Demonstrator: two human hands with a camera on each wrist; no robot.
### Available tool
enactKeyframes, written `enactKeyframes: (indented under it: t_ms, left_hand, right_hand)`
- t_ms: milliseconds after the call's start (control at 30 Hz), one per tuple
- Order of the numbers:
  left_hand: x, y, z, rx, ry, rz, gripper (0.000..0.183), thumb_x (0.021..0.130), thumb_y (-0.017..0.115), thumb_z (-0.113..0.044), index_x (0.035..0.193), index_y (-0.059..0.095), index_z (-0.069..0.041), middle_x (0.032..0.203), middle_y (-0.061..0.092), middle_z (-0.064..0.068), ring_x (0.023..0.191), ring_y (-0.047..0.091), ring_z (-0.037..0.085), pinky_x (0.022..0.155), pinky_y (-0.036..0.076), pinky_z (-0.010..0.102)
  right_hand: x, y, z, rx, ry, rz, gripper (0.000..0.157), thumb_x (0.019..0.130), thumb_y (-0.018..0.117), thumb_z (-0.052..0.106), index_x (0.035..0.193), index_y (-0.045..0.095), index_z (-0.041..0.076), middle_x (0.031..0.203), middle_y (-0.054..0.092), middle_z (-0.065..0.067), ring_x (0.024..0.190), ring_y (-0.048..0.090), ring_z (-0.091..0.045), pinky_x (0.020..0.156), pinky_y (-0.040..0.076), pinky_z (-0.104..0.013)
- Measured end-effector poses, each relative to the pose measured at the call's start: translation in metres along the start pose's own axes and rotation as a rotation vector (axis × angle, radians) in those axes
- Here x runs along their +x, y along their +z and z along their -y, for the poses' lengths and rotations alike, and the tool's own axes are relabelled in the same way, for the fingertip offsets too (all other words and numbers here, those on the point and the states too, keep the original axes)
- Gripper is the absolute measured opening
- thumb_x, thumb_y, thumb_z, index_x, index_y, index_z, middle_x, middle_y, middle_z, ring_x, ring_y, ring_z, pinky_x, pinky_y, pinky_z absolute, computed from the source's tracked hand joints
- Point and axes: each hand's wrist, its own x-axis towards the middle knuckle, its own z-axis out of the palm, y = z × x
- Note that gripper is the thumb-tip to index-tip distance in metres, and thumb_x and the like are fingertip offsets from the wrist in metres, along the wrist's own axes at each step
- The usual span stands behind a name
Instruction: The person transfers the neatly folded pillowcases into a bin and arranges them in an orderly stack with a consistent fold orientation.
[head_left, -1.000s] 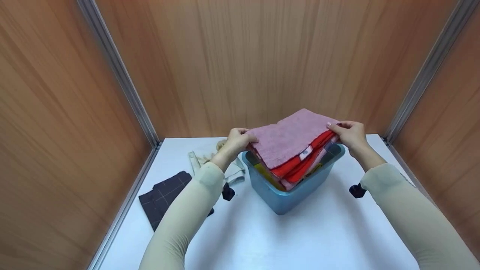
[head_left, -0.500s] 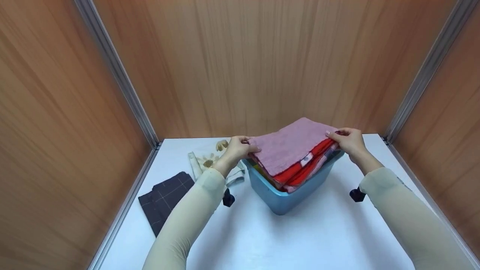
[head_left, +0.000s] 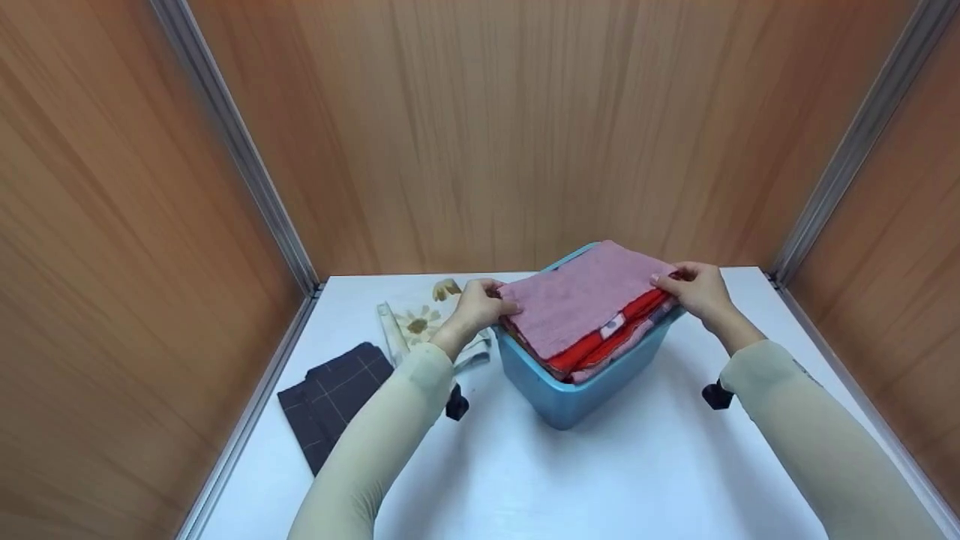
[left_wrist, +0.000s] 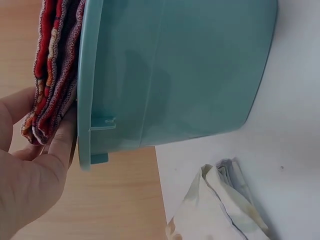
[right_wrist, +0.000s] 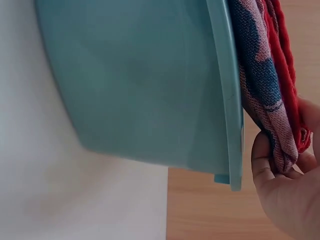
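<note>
A folded towel (head_left: 589, 296), pink on top with red layers along its near edge, lies over the mouth of a light blue plastic bin (head_left: 574, 405). My left hand (head_left: 476, 306) pinches the towel's left edge, and my right hand (head_left: 699, 289) grips its right edge. In the left wrist view, the thumb and fingers hold several fabric layers (left_wrist: 55, 75) right at the bin's rim. From the right wrist, the held corner (right_wrist: 270, 95) shows blue-and-pink patterning beside red layers, with fingers beneath it. Most of the bin's inside is hidden under the towel.
Left of the bin lies a cream cloth with a flower print (head_left: 416, 322), partly behind my left hand. A dark checked cloth (head_left: 341, 394) lies nearer, partly covered by my left sleeve. Wooden panels (head_left: 480, 135) enclose the white table (head_left: 600, 480).
Both hands have come down with the towel, which now sits lower and flatter over the bin. More of the bin's far rim shows. The cloths at left stay put.
</note>
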Motion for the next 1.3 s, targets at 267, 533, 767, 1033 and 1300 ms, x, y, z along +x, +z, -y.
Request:
enactKeyframes:
  t_ms: [267,533,767,1033,1300]
  left_hand:
    - [0.001,0.005,-0.001,0.086,-0.005,0.0,0.035,0.094,0.084,-0.013,0.124,0.071,-0.003,0.116,0.071,0.011,0.099,0.064,0.021,0.088,0.064,0.036]
    - [0.002,0.008,-0.002,0.16,0.025,0.006,0.038,0.091,0.087,-0.016,0.123,0.071,-0.001,0.111,0.072,0.012,0.095,0.066,0.02,0.085,0.063,0.033]
    - [-0.001,0.008,-0.003,0.148,0.016,0.005,0.031,0.092,0.086,-0.019,0.116,0.074,-0.003,0.106,0.072,0.01,0.09,0.065,0.02,0.083,0.064,0.035]
    - [-0.001,0.005,-0.002,0.126,0.053,0.023,0.035,0.093,0.085,-0.017,0.121,0.073,-0.002,0.109,0.074,0.011,0.091,0.068,0.02,0.084,0.064,0.034]
    - [0.001,-0.011,-0.002,0.079,0.13,-0.058,0.038,0.092,0.084,-0.01,0.125,0.071,0.004,0.122,0.072,0.02,0.108,0.07,0.026,0.092,0.063,0.036]
  right_hand:
    - [-0.002,0.006,-0.001,-0.109,-0.041,0.0,0.064,0.106,0.071,0.044,0.153,0.057,0.003,0.143,0.062,-0.024,0.118,0.064,-0.034,0.107,0.058,-0.047]
    - [0.001,0.01,-0.003,-0.204,-0.129,0.021,0.063,0.107,0.071,0.036,0.155,0.055,-0.002,0.142,0.065,-0.028,0.116,0.066,-0.038,0.105,0.059,-0.052]
    - [0.0,0.012,-0.003,-0.227,-0.141,0.039,0.06,0.11,0.065,0.037,0.155,0.055,-0.002,0.138,0.068,-0.028,0.108,0.07,-0.034,0.098,0.063,-0.048]
    - [-0.001,0.01,-0.003,-0.207,-0.115,0.051,0.066,0.108,0.069,0.039,0.157,0.052,-0.002,0.14,0.065,-0.028,0.113,0.07,-0.038,0.099,0.062,-0.049]
    - [-0.005,0.003,0.0,-0.179,-0.139,0.012,0.063,0.105,0.074,0.032,0.156,0.053,0.001,0.15,0.06,-0.028,0.134,0.063,-0.047,0.107,0.057,-0.055]
